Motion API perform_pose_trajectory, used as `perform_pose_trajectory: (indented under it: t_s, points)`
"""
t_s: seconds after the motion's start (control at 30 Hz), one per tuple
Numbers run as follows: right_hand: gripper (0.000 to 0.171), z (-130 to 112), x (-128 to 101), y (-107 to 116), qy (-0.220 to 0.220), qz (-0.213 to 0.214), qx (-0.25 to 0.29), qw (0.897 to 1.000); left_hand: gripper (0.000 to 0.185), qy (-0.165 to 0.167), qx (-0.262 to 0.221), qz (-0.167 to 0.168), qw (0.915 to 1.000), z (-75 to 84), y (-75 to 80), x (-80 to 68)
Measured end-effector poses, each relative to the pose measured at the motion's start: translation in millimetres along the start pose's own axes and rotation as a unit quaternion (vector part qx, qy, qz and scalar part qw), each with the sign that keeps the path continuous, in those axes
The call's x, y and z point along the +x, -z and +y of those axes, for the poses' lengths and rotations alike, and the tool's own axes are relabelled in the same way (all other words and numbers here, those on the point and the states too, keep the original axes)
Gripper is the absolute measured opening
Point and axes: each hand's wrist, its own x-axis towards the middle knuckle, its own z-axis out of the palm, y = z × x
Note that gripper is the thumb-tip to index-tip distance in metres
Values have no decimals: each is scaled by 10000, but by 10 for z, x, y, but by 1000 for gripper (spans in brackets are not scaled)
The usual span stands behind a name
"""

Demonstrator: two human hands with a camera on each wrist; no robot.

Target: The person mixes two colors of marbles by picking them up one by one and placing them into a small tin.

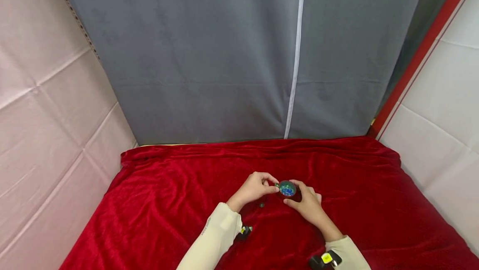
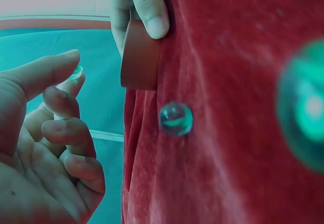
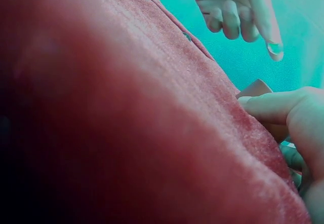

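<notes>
Your right hand (image 1: 308, 205) grips a small round container (image 1: 287, 188) just above the red cloth (image 1: 168, 203), while your left hand (image 1: 254, 187) pinches a marble (image 2: 76, 72) beside it, another marble (image 2: 175, 118) lying on the cloth.

Across blurred red cloth (image 3: 126, 107), the left hand (image 3: 238, 8) pinches a small bead (image 3: 275, 47) above the right hand's fingers (image 3: 283, 107)

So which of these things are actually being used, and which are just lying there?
In use:
- left hand, pinching a marble
- right hand, holding a small cup with blue bits inside

Lying about:
- a loose marble on the red cloth
- grey curtain behind
</notes>
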Motion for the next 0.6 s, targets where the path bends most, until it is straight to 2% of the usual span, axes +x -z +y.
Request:
perform_pose_trajectory:
  t_s: [0.17, 0.6]
  points:
    - [63, -2, 0, 2, 20, -3, -10, 10000, 18, -4, -18, -13, 10000, 63, -51, 43]
    - [64, 8, 1, -8, 48, 6, 65, 10000, 21, 42, -72, -182, 9998, 84, -204, 169]
